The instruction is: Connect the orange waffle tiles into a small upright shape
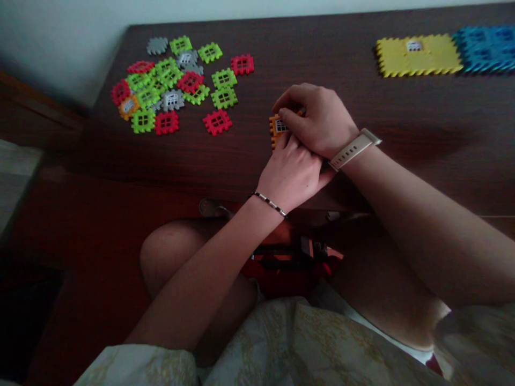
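Near the front of the dark table, orange interlocking tiles (274,140) lie mostly covered by my two hands; a white window insert (280,126) shows in one of them. My right hand (324,115) is curled over the tiles from the right, its thumb and index finger at their upper edge. Overlapped partly by it, my left hand (295,171) reaches in from the front, fingers bent onto the tiles' lower side. My left fingertips are hidden beneath my right hand. How many orange tiles are joined cannot be seen.
To the left lies a loose pile of interlocking tiles, among them a green tile (143,121), a red tile (218,122) and a grey tile (157,45). A joined yellow panel (436,59) and a blue panel (488,51) lie at the back right.
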### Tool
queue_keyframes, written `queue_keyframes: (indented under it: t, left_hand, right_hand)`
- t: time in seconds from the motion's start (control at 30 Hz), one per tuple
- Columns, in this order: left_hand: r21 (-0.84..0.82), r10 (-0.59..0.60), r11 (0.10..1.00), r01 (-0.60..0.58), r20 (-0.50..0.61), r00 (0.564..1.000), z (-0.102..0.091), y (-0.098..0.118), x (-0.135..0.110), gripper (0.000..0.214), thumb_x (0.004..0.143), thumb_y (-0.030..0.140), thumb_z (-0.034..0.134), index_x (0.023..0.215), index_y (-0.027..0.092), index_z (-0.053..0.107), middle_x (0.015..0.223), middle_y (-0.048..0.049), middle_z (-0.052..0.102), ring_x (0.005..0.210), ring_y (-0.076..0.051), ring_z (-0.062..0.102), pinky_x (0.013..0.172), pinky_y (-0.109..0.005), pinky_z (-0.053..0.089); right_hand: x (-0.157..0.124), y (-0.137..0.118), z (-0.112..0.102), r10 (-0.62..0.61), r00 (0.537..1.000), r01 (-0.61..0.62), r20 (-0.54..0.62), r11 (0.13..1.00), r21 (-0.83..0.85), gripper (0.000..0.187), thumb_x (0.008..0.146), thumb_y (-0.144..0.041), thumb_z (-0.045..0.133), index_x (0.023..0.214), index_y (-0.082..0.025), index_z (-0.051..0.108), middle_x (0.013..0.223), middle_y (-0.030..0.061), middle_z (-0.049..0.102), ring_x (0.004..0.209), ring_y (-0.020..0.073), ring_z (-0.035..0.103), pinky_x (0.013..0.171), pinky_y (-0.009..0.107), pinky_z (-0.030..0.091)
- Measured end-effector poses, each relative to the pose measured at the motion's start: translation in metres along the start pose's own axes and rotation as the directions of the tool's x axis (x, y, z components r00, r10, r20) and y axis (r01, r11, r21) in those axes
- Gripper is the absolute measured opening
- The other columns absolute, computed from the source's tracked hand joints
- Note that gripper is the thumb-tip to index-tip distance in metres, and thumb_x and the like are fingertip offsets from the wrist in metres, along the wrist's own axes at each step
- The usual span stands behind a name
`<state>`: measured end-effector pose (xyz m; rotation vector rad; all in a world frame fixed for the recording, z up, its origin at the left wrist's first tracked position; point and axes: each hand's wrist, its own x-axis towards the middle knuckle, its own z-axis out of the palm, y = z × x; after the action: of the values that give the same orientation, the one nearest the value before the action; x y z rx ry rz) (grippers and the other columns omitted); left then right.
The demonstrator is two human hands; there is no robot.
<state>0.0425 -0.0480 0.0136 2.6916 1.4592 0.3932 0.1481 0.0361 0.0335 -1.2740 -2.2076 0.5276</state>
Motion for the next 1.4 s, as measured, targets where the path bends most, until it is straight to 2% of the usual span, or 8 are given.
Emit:
queue_keyframes:
  t: [0.17, 0.33, 0.63, 0.8, 0.93, 1.13, 1.4]
  left_hand:
    - [0.007, 0.011, 1.000, -0.011, -0.011, 1.000, 0.0028, -0.0013, -0.0005, 0.041, 0.107, 0.039, 0.055, 0.124, 0.009, 0.077, 0.125, -0.0220, 0.076, 0.130, -0.043, 0.060, 0.116, -0.061, 0.040]
    - [0.002, 0.012, 1.000, -0.012, -0.028, 1.000, 0.0040, -0.0015, -0.0006, 0.041, 0.107, 0.039, 0.053, 0.122, 0.009, 0.078, 0.121, -0.0213, 0.077, 0.129, -0.042, 0.061, 0.115, -0.062, 0.041]
    - [0.006, 0.004, 1.000, -0.004, -0.030, 1.000, 0.0039, -0.0007, -0.0007, 0.042, 0.107, 0.039, 0.052, 0.123, 0.008, 0.077, 0.124, -0.0217, 0.076, 0.132, -0.042, 0.060, 0.116, -0.061, 0.041]
    - [0.013, 0.006, 1.000, -0.006, 0.003, 1.000, 0.0035, -0.0010, 0.0000, 0.043, 0.107, 0.041, 0.055, 0.126, 0.009, 0.077, 0.125, -0.0214, 0.076, 0.133, -0.043, 0.059, 0.118, -0.062, 0.038]
    - [-0.009, 0.004, 1.000, -0.005, -0.014, 1.000, 0.0043, -0.0012, -0.0004, 0.044, 0.106, 0.042, 0.057, 0.129, 0.010, 0.076, 0.125, -0.0219, 0.076, 0.133, -0.045, 0.057, 0.118, -0.066, 0.035]
    - [-0.015, 0.001, 1.000, -0.001, -0.017, 1.000, 0.0045, -0.0011, -0.0009, 0.045, 0.108, 0.041, 0.051, 0.124, 0.008, 0.077, 0.122, -0.0220, 0.076, 0.132, -0.043, 0.059, 0.118, -0.062, 0.038]
    - [-0.011, 0.001, 1.000, -0.001, -0.008, 1.000, 0.0052, -0.0015, -0.0006, 0.045, 0.106, 0.042, 0.057, 0.127, 0.007, 0.076, 0.126, -0.0227, 0.075, 0.133, -0.044, 0.057, 0.119, -0.063, 0.036]
  right_hand:
    - [0.0007, 0.0024, 0.0013, 0.009, 1.000, -0.008, -0.015, 1.000, 0.030, 0.017, 0.086, -0.036, 0.058, 0.090, -0.040, 0.073, 0.112, 0.0003, 0.081, 0.106, 0.0323, 0.072, 0.098, 0.048, 0.052]
    - [0.0021, 0.0028, 0.0016, 0.010, 1.000, -0.009, -0.020, 1.000, 0.029, 0.015, 0.082, -0.038, 0.059, 0.088, -0.043, 0.071, 0.110, -0.0015, 0.082, 0.103, 0.0310, 0.070, 0.094, 0.047, 0.051]
    - [0.0020, 0.0025, -0.0001, 0.013, 1.000, -0.013, 0.006, 1.000, 0.022, 0.017, 0.084, -0.039, 0.056, 0.090, -0.038, 0.072, 0.111, 0.0033, 0.080, 0.104, 0.0316, 0.070, 0.094, 0.047, 0.049]
    - [0.0024, 0.0021, -0.0001, 0.025, 1.000, -0.025, 0.009, 0.999, 0.027, 0.013, 0.083, -0.037, 0.058, 0.087, -0.039, 0.070, 0.110, 0.0017, 0.081, 0.107, 0.0319, 0.070, 0.097, 0.048, 0.049]
    - [0.0020, 0.0011, 0.0000, 0.029, 1.000, -0.029, 0.011, 0.999, 0.022, 0.014, 0.084, -0.037, 0.057, 0.089, -0.040, 0.070, 0.112, 0.0013, 0.080, 0.108, 0.0312, 0.070, 0.098, 0.048, 0.049]
    - [0.0014, 0.0005, -0.0009, 0.040, 0.999, -0.041, 0.013, 0.998, 0.057, 0.014, 0.081, -0.036, 0.059, 0.087, -0.041, 0.070, 0.112, 0.0007, 0.080, 0.109, 0.0320, 0.069, 0.098, 0.047, 0.047]
    - [0.0024, 0.0004, -0.0005, 0.038, 0.999, -0.038, 0.021, 0.999, 0.024, 0.013, 0.084, -0.041, 0.055, 0.084, -0.044, 0.068, 0.110, -0.0013, 0.080, 0.106, 0.0311, 0.069, 0.095, 0.046, 0.047]
